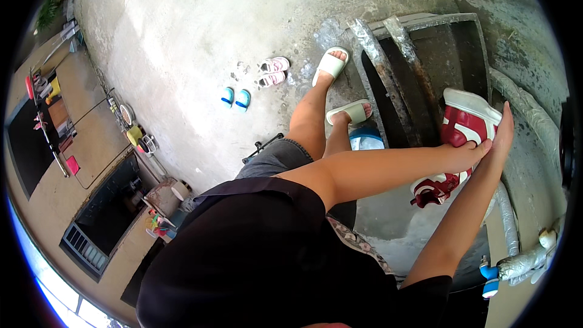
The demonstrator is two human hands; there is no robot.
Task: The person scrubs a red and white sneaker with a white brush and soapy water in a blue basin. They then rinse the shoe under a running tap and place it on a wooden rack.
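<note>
Sneaker (464, 123), red and white, gripped over the wash basin (425, 231) by both hands, left hand (470, 153) fingers curled round its side, right hand (503, 136) fingers pressed flat along its edge, hardly wet-looking, washing seemingly just started, rinsing left.

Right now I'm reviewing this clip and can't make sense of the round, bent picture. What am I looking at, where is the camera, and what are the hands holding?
The camera sits on a person's head and looks down, so its wide lens bends the edges. The dark shape below is the person's own body, with both forearms reaching out. The left hand and right hand together have a grip on a red and white shoe over a concrete wash basin. The person wears white slides. On the concrete floor lie small pink shoes and blue sandals. A blue tap is lower right.
</note>
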